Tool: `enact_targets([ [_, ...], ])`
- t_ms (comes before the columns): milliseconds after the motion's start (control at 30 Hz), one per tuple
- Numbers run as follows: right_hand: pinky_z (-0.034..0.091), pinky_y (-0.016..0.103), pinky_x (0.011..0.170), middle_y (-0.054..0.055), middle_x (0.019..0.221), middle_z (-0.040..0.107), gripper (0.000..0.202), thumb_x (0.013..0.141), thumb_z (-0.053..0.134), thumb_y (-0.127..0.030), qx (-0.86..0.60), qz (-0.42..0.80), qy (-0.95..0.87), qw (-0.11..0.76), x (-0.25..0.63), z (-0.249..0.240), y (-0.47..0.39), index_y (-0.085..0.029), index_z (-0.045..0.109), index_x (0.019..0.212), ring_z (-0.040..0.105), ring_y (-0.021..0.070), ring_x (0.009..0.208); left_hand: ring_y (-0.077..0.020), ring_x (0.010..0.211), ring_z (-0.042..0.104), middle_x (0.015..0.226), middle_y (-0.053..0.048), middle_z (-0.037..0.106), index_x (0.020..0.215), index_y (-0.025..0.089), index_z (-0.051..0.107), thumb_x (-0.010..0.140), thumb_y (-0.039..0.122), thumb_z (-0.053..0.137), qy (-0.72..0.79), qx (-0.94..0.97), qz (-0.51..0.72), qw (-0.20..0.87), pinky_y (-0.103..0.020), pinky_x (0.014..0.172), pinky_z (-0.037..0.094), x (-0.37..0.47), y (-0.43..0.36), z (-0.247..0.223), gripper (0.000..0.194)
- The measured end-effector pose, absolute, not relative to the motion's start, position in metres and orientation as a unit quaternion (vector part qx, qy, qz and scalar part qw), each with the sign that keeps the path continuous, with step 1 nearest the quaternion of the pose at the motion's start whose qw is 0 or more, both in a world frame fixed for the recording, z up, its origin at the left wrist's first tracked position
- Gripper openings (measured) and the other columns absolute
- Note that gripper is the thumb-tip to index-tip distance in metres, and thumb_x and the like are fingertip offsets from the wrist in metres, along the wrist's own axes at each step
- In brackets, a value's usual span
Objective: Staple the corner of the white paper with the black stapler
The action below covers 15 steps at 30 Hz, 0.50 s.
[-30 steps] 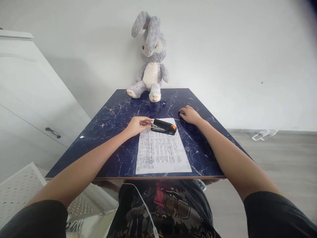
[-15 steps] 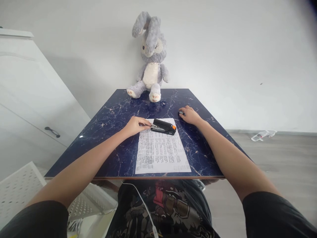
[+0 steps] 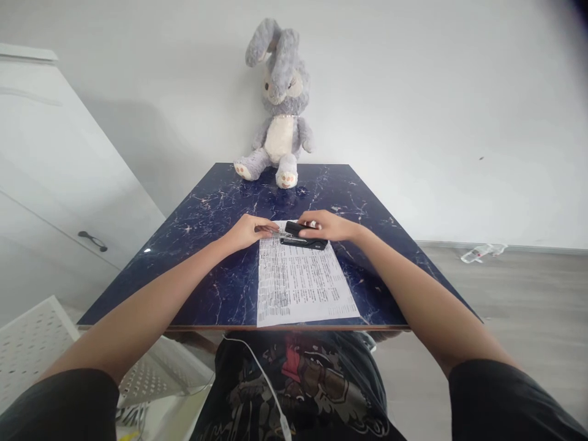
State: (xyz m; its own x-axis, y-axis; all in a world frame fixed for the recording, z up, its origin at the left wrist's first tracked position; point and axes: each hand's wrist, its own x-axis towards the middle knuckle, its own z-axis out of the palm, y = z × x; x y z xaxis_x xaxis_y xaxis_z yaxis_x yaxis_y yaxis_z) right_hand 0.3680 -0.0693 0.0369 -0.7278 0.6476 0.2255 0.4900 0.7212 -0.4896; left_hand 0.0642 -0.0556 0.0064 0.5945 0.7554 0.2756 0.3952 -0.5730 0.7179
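Note:
An opened black stapler lies across the top of a printed sheet. My left hand is at its left end, thumb and fingers closed around the silver metal part that sticks out. From the right, my right hand reaches over the stapler, fingers bent and the thumb above its metal channel. It covers the orange end of the stapler. Whatever may be between the right fingertips is too small and hidden to make out.
The blue marble-patterned table bears a grey plush rabbit at its far edge, against the wall. A white cabinet and a perforated white chair stand left. A white cable hangs over my shirt.
My right hand has moved left from a small dark object on the table to above the stapler. That object no longer shows. The sheet's near edge has shifted slightly right, and my left hand slightly left.

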Motion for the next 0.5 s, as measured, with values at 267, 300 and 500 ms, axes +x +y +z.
enact_targets([
  [267,0.032,0.029,0.059,-0.003,0.068,0.055,0.037,0.091,0.070,-0.049,-0.343,0.209,-0.890,0.217,0.334,0.021,-0.078,-0.019,0.056,0.075,0.047,0.0122,0.061,-0.0255,0.091,0.077,0.097,-0.006,0.082,0.104,0.021,0.082,0.066,0.037,0.095,0.322,0.853,0.310,0.268,-0.037,0.090,0.061,0.073,-0.053,0.002,0.043],
  [300,0.031,0.028,0.059,-0.003,0.068,0.054,0.038,0.090,0.070,-0.050,-0.347,0.217,-0.886,0.221,0.335,0.020,-0.076,-0.019,0.054,0.075,0.047,0.0121,0.060,-0.0250,0.087,0.077,0.095,-0.007,0.082,0.104,0.021,0.082,0.065,0.038,0.096,0.329,0.848,0.311,0.277,-0.037,0.087,0.062,0.071,-0.052,0.003,0.045],
  [500,0.030,0.029,0.060,-0.003,0.069,0.052,0.038,0.091,0.070,-0.049,-0.339,0.226,-0.887,0.216,0.341,0.020,-0.073,-0.021,0.050,0.075,0.045,0.0128,0.061,-0.0228,0.078,0.078,0.082,-0.006,0.081,0.095,0.021,0.083,0.079,0.038,0.086,0.335,0.824,0.314,0.332,-0.035,0.081,0.062,0.063,-0.054,0.009,0.023],
])
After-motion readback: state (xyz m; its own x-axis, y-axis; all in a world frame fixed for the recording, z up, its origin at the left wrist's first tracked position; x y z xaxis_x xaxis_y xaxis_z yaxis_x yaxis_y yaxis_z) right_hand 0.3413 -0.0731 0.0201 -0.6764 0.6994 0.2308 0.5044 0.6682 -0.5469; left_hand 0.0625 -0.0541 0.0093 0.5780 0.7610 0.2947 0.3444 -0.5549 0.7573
